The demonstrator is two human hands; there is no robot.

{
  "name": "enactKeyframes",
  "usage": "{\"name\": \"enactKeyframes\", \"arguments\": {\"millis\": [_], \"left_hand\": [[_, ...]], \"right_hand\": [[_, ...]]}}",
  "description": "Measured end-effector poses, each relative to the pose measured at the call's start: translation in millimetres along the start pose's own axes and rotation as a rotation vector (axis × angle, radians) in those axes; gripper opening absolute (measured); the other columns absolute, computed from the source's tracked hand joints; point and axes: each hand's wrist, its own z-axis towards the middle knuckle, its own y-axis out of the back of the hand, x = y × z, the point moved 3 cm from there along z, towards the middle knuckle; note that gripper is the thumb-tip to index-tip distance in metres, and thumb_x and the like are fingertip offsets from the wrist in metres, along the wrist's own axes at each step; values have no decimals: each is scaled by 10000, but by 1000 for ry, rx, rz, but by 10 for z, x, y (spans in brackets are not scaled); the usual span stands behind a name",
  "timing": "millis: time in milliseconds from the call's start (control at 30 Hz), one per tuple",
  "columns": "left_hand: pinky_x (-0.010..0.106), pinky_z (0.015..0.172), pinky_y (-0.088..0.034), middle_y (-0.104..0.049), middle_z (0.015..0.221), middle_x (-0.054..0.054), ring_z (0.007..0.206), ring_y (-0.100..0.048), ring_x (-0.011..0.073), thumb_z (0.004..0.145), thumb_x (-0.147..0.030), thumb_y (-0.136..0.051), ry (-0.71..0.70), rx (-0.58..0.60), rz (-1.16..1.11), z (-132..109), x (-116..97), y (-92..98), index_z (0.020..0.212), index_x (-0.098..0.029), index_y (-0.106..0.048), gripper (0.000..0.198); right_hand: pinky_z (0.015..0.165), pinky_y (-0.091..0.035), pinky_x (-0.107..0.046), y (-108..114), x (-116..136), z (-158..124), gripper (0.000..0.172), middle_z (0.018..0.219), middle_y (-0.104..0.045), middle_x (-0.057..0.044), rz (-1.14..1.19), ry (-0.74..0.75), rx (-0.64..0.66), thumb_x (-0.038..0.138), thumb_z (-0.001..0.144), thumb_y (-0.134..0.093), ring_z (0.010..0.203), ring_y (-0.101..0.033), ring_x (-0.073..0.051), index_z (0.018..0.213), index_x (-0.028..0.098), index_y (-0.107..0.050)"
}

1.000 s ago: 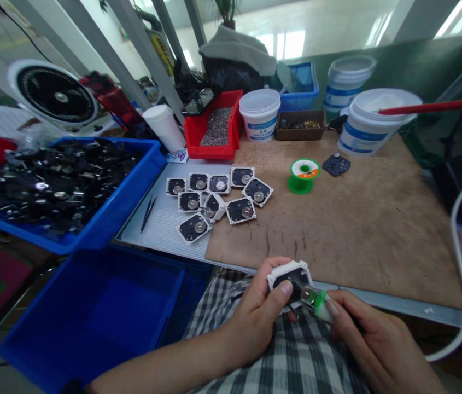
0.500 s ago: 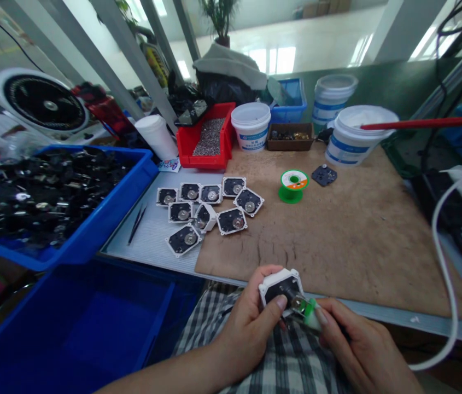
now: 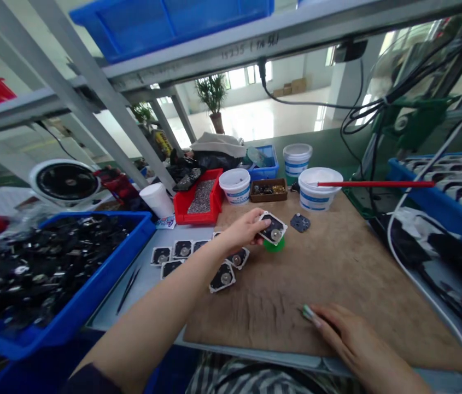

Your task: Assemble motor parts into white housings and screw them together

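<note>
My left hand (image 3: pixel 242 232) is stretched out over the brown mat (image 3: pixel 337 284), its fingers closed on a white-framed black part (image 3: pixel 272 229) with a metal disc. It holds the part just above the green solder spool (image 3: pixel 274 245), to the right of the group of similar parts (image 3: pixel 198 257). My right hand (image 3: pixel 343 339) rests near the mat's front edge, fingers curled round a green-tipped tool (image 3: pixel 308 313) whose tip points left.
A blue bin (image 3: pixel 56 268) full of black parts stands at the left. A red bin (image 3: pixel 200 200), white tubs (image 3: pixel 316 191), a small brown box (image 3: pixel 269 190) and a loose black plate (image 3: pixel 300 222) stand behind. Black tweezers (image 3: pixel 126 290) lie left. White cable (image 3: pixel 403 235) runs right.
My left hand has carried the part from my lap out over the mat to the green spool. My right hand with the tool has come up onto the mat's front edge. The view has tilted up.
</note>
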Motion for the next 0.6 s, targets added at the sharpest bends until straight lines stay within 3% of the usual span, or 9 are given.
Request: {"name": "enactKeyframes", "arguments": {"millis": [100,200,333,467,533,600], "left_hand": [[129,366,-272,-523,641,-37,403,-432,38,814,-474,-527,79,141,114,299,-40,111,902,-185,-480,305],[150,372,-303,-533,629,-26,401,-448,54,801,-492,-539,143,254,249,436,-21,144,926,-173,-547,343],[177,406,-344,-578,691,-1,432,-489,72,837,-477,-488,156,264,471,553,-50,205,1086,-173,-554,398],[253,566,-451,-636,867,63,620,-609,154,824,-576,-454,86,185,748,571,-193,239,1236,-162,-480,584],[318,772,-466,-618,1074,99,906,-619,242,716,-641,-565,2,176,882,519,-251,177,1315,-191,-416,764],[369,942,-390,-537,1250,112,1136,-509,312,550,-613,-726,-86,186,1001,459,-260,67,1372,-227,-346,984]], "right_hand": [[897,-438,-291,228,-246,141,368,1090,-623,-38,-114,-56,-85,406,929,-370,1008,-568,-178,1119,204,-612],[940,-410,-387,639,-607,260,332,1144,-598,-108,-274,-245,-231,284,914,-430,1050,-547,-239,1154,120,-591],[860,-453,-438,1025,-1000,379,244,1076,-613,-103,-448,-429,-290,237,903,-525,964,-580,-245,1112,133,-593],[765,-497,-363,1034,-1154,554,136,884,-620,-20,-535,-402,-202,269,890,-588,802,-596,-160,958,153,-614],[695,-504,-323,994,-1190,642,159,753,-590,8,-558,-375,-198,294,888,-598,696,-582,-133,853,139,-606],[648,-500,-293,970,-1209,713,207,685,-557,22,-557,-333,-258,310,891,-597,633,-561,-116,783,133,-587]]}}
